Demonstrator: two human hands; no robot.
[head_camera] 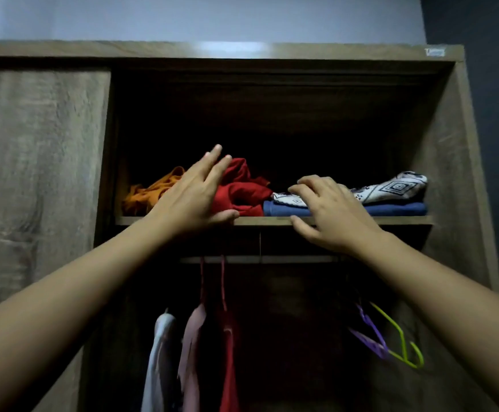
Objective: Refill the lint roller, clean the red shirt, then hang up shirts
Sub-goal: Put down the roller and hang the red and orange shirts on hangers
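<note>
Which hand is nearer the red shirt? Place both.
Left. The left hand lies against the left side of the red shirt, fingers straight over it, thumb at the shelf edge. The right hand is further right, over the folded patterned cloth and blue cloth.

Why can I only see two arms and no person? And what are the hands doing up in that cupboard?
The camera sits on the person's head, so you see what they see: just their two arms reaching up into an open wooden wardrobe. On its shelf lie an orange cloth, a crumpled red shirt, and a patterned cloth on top of a folded blue cloth. The left hand lies against the red shirt with straight fingers. The right hand rests bent fingers on the patterned cloth. Neither hand plainly holds anything. Below, clothes hang from a rail, and a purple hanger and a green hanger hang empty.
</note>
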